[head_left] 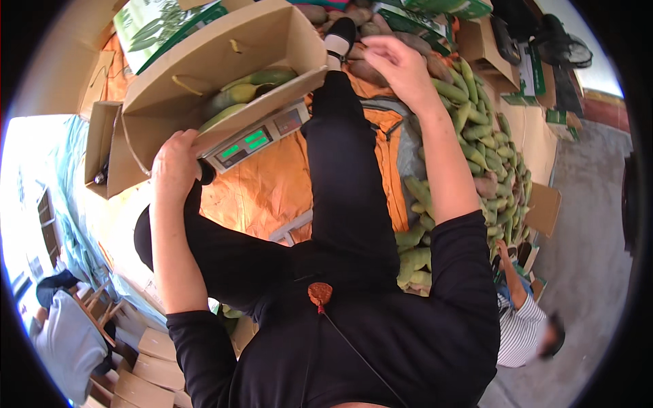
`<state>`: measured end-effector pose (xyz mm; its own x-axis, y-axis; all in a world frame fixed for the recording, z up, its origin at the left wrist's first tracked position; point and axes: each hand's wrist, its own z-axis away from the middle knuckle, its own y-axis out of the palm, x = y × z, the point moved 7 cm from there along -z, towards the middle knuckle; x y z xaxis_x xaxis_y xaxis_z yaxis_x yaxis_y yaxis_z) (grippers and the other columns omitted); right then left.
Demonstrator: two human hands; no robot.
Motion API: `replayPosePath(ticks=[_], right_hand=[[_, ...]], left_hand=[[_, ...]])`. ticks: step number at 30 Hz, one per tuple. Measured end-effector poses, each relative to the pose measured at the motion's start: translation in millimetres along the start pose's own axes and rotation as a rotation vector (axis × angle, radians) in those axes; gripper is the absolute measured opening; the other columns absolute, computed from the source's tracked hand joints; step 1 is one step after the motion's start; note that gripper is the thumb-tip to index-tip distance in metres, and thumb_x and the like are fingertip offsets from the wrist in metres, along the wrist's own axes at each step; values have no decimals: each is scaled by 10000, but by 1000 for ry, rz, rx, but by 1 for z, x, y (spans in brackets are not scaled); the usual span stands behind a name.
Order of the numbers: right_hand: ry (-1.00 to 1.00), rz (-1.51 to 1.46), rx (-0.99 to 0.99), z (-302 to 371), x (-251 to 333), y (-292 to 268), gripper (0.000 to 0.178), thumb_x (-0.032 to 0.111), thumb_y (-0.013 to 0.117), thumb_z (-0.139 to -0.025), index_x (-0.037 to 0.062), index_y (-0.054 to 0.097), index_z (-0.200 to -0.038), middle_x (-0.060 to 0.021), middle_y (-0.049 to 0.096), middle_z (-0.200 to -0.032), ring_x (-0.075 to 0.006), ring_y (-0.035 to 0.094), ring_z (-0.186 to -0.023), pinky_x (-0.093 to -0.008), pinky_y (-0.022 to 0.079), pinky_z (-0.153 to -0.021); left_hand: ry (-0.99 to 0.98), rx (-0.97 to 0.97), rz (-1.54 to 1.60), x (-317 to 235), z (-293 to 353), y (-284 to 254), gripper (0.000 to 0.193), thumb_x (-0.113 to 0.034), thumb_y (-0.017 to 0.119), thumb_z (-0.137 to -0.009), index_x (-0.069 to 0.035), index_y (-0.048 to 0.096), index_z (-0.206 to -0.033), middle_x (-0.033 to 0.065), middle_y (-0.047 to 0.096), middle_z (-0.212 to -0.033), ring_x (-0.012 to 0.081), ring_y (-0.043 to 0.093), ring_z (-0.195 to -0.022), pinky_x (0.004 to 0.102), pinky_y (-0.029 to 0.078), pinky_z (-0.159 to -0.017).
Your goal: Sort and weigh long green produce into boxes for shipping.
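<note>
An open cardboard box (275,44) with cord handles stands tilted in front of me, holding several long green radishes (239,95). Beneath its near side shows a digital scale (277,129) with lit green displays. My left hand (175,164) is closed on the box's near left edge, fingertips partly hidden. My right hand (401,71) hovers empty, its fingers apart, above some reddish-brown radishes (367,73) near my shoe. To the right of my leg lies a large heap of green radishes (479,153), close below my right forearm.
Orange sheeting (258,197) covers the floor between my legs. Green-and-white printed cartons (160,34) stand at the far left. Folded cardboard boxes (153,367) lie at lower left, near a person in grey (71,343). Another person in a striped shirt (520,333) is beyond the heap.
</note>
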<state>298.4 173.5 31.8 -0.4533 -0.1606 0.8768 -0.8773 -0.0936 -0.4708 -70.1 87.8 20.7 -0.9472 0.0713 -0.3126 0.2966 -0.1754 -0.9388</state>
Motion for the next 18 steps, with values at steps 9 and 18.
replayPosePath(ticks=[9,18], right_hand=[[718,472,9,231,-257,-53,304,146,648,-845,-4,612,-1106,-130,681,-981,-200,635,-842,-310,492,-762],[1098,806,121,377,-304,-59,467,224,668,-761,81,580,-1197,-160,613,-1170,-383,541,-1121,-441,445,-940]], left_hand=[[11,42,39,-7,-6,6,269,-36,581,-813,-38,639,-1076,175,643,-1000,359,614,-931,399,479,-817],[-55,44,43,-2,-8,4,337,-51,622,-778,-44,638,-1115,164,650,-1022,336,628,-952,374,481,-843]])
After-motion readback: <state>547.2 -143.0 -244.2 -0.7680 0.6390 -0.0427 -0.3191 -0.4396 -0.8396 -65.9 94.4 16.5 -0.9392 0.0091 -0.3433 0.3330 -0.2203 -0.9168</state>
